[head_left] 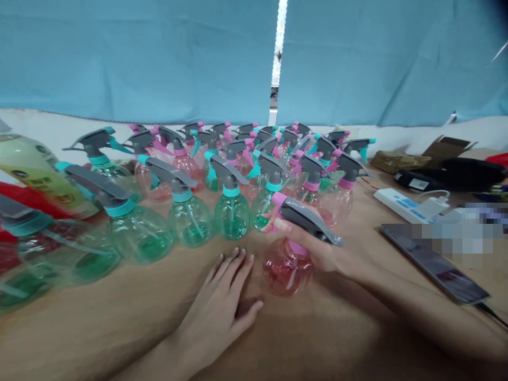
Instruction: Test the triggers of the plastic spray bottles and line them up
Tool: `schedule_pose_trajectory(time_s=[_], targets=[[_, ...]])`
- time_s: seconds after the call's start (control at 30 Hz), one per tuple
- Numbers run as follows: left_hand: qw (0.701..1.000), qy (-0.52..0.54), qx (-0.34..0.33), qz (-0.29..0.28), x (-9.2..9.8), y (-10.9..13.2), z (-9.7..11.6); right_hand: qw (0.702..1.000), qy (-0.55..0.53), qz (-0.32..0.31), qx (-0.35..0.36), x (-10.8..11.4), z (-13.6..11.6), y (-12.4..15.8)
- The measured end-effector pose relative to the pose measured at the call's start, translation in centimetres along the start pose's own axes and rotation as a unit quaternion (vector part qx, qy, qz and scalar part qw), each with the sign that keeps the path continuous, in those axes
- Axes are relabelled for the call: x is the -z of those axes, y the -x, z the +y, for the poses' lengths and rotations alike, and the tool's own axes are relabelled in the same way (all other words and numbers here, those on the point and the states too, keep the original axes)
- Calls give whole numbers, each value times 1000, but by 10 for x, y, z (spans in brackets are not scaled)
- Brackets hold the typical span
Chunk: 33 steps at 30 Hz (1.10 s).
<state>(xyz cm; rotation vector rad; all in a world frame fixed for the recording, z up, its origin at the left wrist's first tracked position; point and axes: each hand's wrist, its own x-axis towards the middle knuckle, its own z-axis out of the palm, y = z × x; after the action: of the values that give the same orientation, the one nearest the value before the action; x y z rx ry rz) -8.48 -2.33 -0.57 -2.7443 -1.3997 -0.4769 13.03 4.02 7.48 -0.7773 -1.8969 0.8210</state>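
The pink spray bottle [283, 270] was located just right of center in the frame, in front of the other bottles, with its grey trigger head and pink nozzle aimed toward the upper left. It was held by the right hand [323, 254], whose grip was clamped around the neck and trigger area; its body was seen slightly tilted, and whether its base touched the desk [99, 328] could not be told. The left hand [222, 301] was laid palm down on the desk at lower center, left of the held bottle and apart from it, its grip relaxed with the thumb spread away from the fingers. Green spray bottles [233, 214] with turquoise collars were lined up from the left edge to the center, green liquid pooled at their bottoms. More bottles, pink and turquoise mixed, were crowded behind them. A large labeled bottle [39, 169] and a red item [24, 196] were placed at the left edge, partly hidden. A white power strip [405, 205] and a dark phone [436, 264] with a cable plugged in were set at right, with a cardboard box [446, 151] at upper right. A blue cloth [159, 58] was hung across the top.
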Motion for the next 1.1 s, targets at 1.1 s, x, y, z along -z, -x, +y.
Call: schedule_pose_trajectory(time_s=[1.1], targets=[[1000, -13, -2, -14, 2, -2, 1, 994, -98, 2, -42, -3, 0, 3]])
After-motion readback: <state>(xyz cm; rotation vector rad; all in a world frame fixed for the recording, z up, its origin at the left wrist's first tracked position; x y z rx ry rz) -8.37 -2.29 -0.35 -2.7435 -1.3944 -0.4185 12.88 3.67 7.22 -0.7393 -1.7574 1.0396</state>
